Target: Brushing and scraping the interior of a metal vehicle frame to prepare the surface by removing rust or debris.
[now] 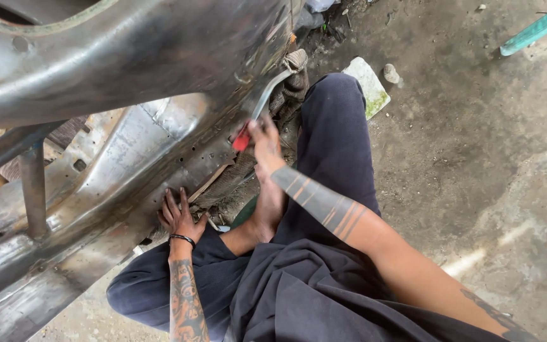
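One head view (the only one) looks steeply down, close over the lap.

Auto-body workshop: bare steel car shell (pixel 115 76), stained concrete floor (pixel 476 158).

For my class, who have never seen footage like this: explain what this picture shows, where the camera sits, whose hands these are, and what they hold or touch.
There is one picture, taken by a camera worn on a person's head and looking down, so the arms coming in from the bottom edge are the wearer's own. The person sits on a concrete floor in dark trousers, close to a large bare metal body panel, dull grey with rust patches. The left hand, with a black band at the wrist, rests flat against the lower edge of that panel. The right hand grips a metal tool with a red handle, its shaft pointing up at the panel; the picture is blurred there, so I cannot tell the tool's exact kind. A flat pale stone lies on the floor behind.
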